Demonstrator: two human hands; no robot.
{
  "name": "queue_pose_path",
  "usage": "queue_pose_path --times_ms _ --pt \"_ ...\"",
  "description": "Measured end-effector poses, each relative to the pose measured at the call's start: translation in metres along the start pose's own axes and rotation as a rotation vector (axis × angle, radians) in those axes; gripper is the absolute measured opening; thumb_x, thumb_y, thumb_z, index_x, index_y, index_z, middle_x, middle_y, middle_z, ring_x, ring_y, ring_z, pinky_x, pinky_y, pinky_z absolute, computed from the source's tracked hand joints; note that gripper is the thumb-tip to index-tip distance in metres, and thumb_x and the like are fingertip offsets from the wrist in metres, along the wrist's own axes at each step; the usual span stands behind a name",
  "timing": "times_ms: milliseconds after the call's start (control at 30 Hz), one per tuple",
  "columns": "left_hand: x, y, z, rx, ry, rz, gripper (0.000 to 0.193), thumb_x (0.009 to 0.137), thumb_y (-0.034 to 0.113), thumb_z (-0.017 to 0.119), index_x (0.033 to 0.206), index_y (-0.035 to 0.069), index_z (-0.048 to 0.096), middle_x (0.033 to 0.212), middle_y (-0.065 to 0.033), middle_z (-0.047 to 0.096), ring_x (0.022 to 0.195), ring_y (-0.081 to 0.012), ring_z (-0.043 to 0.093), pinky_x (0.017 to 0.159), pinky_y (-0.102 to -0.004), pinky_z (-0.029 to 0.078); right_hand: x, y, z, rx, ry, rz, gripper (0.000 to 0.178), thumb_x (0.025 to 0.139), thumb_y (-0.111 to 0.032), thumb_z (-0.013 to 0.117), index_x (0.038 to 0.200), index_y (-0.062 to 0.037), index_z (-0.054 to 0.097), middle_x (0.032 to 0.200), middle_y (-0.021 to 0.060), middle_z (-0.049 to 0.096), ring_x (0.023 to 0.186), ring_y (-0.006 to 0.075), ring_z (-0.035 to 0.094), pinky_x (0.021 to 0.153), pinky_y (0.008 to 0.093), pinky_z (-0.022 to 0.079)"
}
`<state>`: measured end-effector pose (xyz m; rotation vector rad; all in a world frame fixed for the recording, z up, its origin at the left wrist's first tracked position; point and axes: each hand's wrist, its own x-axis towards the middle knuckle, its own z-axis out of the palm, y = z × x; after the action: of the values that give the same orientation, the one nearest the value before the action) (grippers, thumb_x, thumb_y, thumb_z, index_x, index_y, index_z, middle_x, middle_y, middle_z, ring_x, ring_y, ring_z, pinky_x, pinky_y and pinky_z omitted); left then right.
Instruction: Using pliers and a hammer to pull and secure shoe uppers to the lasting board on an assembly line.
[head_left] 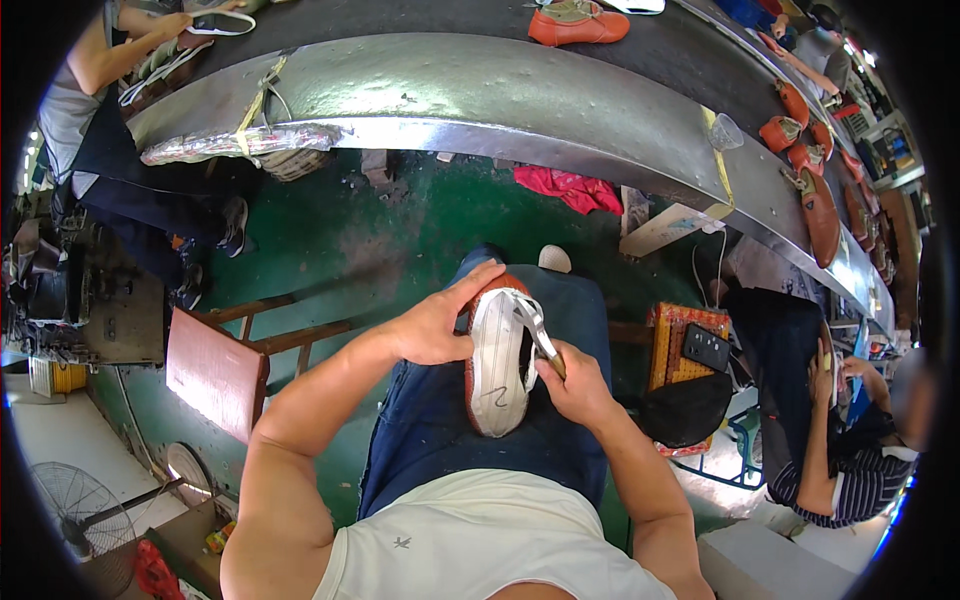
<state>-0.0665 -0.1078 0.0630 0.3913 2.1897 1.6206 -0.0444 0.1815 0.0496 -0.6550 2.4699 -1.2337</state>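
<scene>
A reddish-brown shoe (497, 375) rests bottom up on my lap, its underside white and marked with a dark squiggle. My left hand (440, 320) grips it around the far end, fingers over the edge and thumb on the near side. In my right hand (577, 385) is a metal hand tool (533, 325) with a curved, narrow head and a light brown handle end. The tool's head lies against the shoe's right edge; its exact kind is hard to make out.
A metal-edged conveyor bench (420, 85) curves across ahead, carrying orange-brown shoes (577, 24). A wooden stool (215, 373) stands left. On the right are a patterned seat with a black phone (706, 346) and a seated co-worker (845, 440). Another person stands at far left.
</scene>
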Motion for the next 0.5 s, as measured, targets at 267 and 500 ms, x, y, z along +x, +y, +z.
queue_pose_path --times_ms 267,500 --pt "-0.007 0.013 0.043 0.242 0.301 -0.031 0.096 0.080 0.015 0.078 0.157 -0.003 0.024 0.152 -0.0250 0.043 0.142 -0.0348 0.046 0.118 -0.0391 0.035 -0.004 -0.019 -0.033 -0.039 -0.101 0.079 0.037 0.098 -0.025 0.062 0.123 0.0020 0.059 0.102 0.0233 0.067 0.095 0.0434 0.065 0.084 0.0485 0.052" --pt "0.003 -0.001 0.041 0.099 0.152 -0.097 0.099 0.080 0.008 0.072 0.160 -0.006 0.015 0.152 -0.0233 0.045 0.140 -0.0302 0.048 0.115 -0.0376 0.040 -0.013 -0.019 -0.054 -0.023 -0.156 0.073 0.045 0.098 -0.022 0.061 0.132 0.0075 0.056 0.112 0.0270 0.067 0.104 0.0454 0.064 0.093 0.0471 0.050"
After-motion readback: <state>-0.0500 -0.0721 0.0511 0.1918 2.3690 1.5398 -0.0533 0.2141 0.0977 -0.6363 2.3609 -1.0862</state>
